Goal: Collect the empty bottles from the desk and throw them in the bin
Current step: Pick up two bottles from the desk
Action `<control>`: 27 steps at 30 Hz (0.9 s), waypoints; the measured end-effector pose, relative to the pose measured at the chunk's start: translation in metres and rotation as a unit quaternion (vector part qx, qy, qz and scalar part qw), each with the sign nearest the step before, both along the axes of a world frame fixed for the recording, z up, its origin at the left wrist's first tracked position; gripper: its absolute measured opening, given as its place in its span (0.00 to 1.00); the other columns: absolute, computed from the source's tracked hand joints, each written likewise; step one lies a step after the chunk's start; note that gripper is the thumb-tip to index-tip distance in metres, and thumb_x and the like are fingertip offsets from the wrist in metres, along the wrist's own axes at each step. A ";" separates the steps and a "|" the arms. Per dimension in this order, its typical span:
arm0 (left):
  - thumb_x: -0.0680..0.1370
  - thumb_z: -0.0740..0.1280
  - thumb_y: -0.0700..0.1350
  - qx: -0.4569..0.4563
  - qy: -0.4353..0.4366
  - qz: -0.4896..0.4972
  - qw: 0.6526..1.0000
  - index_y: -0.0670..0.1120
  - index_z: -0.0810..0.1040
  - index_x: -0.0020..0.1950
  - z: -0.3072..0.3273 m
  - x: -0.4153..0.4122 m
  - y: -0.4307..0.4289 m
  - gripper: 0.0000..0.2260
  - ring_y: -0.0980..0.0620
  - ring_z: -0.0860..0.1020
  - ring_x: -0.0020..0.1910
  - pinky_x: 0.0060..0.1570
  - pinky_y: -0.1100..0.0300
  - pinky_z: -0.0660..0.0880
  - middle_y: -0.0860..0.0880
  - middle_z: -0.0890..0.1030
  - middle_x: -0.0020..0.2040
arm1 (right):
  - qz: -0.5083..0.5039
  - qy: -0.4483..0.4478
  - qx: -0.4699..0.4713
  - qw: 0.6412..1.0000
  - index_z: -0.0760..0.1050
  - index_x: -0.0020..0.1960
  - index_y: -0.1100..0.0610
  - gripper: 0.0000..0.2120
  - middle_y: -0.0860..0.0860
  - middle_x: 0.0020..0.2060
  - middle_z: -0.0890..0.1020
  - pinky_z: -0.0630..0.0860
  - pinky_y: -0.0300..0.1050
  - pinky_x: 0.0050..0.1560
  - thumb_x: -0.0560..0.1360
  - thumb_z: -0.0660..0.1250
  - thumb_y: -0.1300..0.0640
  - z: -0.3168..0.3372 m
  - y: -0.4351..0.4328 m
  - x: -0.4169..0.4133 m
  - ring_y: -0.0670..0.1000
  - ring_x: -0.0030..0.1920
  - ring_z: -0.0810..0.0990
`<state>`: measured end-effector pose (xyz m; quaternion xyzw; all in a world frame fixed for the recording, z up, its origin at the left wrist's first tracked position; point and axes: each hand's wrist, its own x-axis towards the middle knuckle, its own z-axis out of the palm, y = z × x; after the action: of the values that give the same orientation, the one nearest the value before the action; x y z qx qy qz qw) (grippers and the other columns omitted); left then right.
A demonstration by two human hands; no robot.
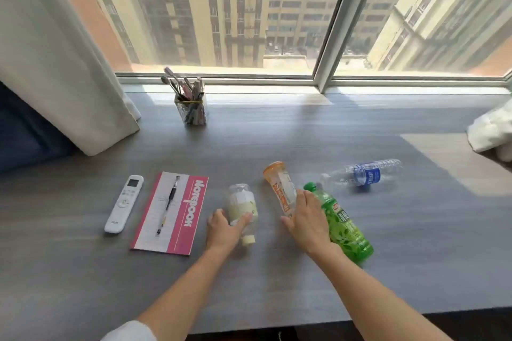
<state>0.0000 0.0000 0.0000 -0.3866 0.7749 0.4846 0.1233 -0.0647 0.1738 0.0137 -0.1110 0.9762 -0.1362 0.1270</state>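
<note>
Several empty bottles lie on the grey desk [277, 279]. My left hand [223, 230] wraps around a small pale yellow-white bottle [241, 206], thumb on one side and fingers on the other. My right hand [306, 219] reaches between an orange-labelled clear bottle [279, 184] and a green tea bottle [346, 230]; its fingers are apart and rest against both, and I cannot tell whether it grips either. A clear water bottle with a blue label [365, 173] lies on its side further right, untouched. No bin is in view.
A pink notebook [171, 213] with a pen on it and a white remote [123, 203] lie to the left. A clear pen holder [191, 108] stands near the window. A curtain [61, 63] hangs at left; white cloth [491, 130] sits at the right edge.
</note>
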 end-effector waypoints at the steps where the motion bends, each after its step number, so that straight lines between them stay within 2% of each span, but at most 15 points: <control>1: 0.69 0.71 0.60 0.003 -0.006 0.005 1.000 0.38 0.67 0.65 -0.003 -0.006 -0.002 0.35 0.41 0.71 0.64 0.64 0.46 0.71 0.40 0.70 0.65 | -0.008 -0.008 0.009 1.000 0.57 0.71 0.60 0.37 0.57 0.68 0.66 0.68 0.50 0.68 0.71 0.70 0.46 -0.003 -0.004 -0.002 0.57 0.69 0.65; 5: 0.66 0.72 0.63 0.017 -0.050 0.012 0.999 0.37 0.66 0.66 -0.012 -0.025 -0.004 0.40 0.40 0.70 0.64 0.65 0.46 0.70 0.38 0.68 0.66 | -0.026 -0.018 0.052 0.998 0.53 0.73 0.59 0.41 0.58 0.71 0.64 0.67 0.50 0.70 0.71 0.70 0.45 -0.013 -0.015 -0.006 0.57 0.71 0.63; 10: 0.63 0.74 0.63 0.014 -0.055 -0.003 0.998 0.39 0.63 0.68 -0.021 -0.038 -0.001 0.44 0.40 0.70 0.64 0.65 0.48 0.71 0.40 0.65 0.66 | -0.048 -0.032 0.063 0.996 0.51 0.74 0.59 0.40 0.58 0.71 0.62 0.72 0.51 0.63 0.72 0.69 0.48 -0.021 -0.026 0.000 0.58 0.66 0.68; 13: 0.64 0.74 0.60 -0.002 -0.056 -0.025 0.998 0.39 0.63 0.68 -0.027 -0.040 -0.001 0.42 0.40 0.69 0.65 0.65 0.49 0.70 0.39 0.66 0.66 | -0.083 -0.066 0.034 0.994 0.51 0.74 0.56 0.38 0.57 0.72 0.60 0.73 0.55 0.60 0.72 0.68 0.49 -0.022 -0.032 0.008 0.60 0.65 0.68; 17: 0.66 0.75 0.57 0.005 -0.044 -0.048 0.998 0.39 0.64 0.68 -0.034 -0.037 -0.007 0.39 0.40 0.69 0.65 0.65 0.46 0.71 0.39 0.68 0.66 | -0.105 -0.129 -0.051 0.985 0.51 0.74 0.56 0.37 0.56 0.67 0.65 0.73 0.56 0.59 0.72 0.67 0.49 -0.021 -0.025 0.024 0.59 0.63 0.70; 19: 0.66 0.75 0.55 0.024 -0.048 -0.053 0.997 0.39 0.65 0.66 -0.035 -0.035 -0.009 0.36 0.40 0.73 0.61 0.58 0.45 0.75 0.39 0.71 0.63 | -0.118 -0.167 -0.093 0.974 0.51 0.74 0.55 0.37 0.56 0.66 0.67 0.72 0.55 0.61 0.72 0.66 0.49 -0.018 -0.017 0.036 0.58 0.65 0.70; 20: 0.66 0.76 0.54 0.039 -0.049 -0.050 0.997 0.39 0.67 0.64 -0.033 -0.033 -0.009 0.34 0.41 0.75 0.57 0.49 0.49 0.78 0.39 0.74 0.61 | -0.129 -0.180 -0.115 0.968 0.52 0.74 0.54 0.37 0.55 0.66 0.68 0.71 0.54 0.62 0.72 0.66 0.49 -0.016 -0.012 0.044 0.57 0.65 0.70; 22: 0.67 0.76 0.52 0.069 -0.044 -0.050 0.995 0.41 0.69 0.58 -0.030 -0.025 -0.007 0.27 0.47 0.77 0.45 0.33 0.57 0.73 0.41 0.77 0.56 | -0.155 -0.203 -0.165 0.953 0.55 0.73 0.53 0.36 0.54 0.66 0.70 0.69 0.50 0.64 0.71 0.67 0.49 -0.009 0.001 0.061 0.54 0.66 0.69; 23: 0.68 0.75 0.52 0.078 -0.042 -0.060 0.994 0.41 0.70 0.56 -0.028 -0.019 -0.005 0.25 0.50 0.76 0.41 0.31 0.59 0.70 0.41 0.77 0.54 | -0.167 -0.214 -0.187 0.944 0.56 0.73 0.52 0.35 0.54 0.67 0.70 0.68 0.48 0.65 0.70 0.67 0.49 -0.005 0.009 0.070 0.53 0.66 0.69; 25: 0.68 0.75 0.52 0.087 -0.050 -0.094 0.990 0.42 0.73 0.52 -0.024 -0.008 0.000 0.21 0.52 0.76 0.40 0.32 0.57 0.72 0.42 0.79 0.51 | -0.201 -0.235 -0.220 0.925 0.57 0.73 0.50 0.36 0.51 0.68 0.70 0.66 0.47 0.66 0.70 0.68 0.48 0.002 0.026 0.093 0.52 0.67 0.68; 27: 0.66 0.75 0.54 0.104 -0.066 -0.136 0.983 0.43 0.75 0.51 -0.018 0.003 0.011 0.21 0.46 0.79 0.45 0.40 0.52 0.77 0.41 0.81 0.50 | -0.248 -0.258 -0.253 0.899 0.56 0.74 0.48 0.37 0.49 0.69 0.69 0.66 0.47 0.68 0.69 0.68 0.45 0.008 0.046 0.117 0.50 0.67 0.68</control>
<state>0.0030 0.0113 -0.0177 -0.2935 0.7557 0.5150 0.2784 0.0526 0.2198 0.0216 0.1457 0.8379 -0.4293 0.3039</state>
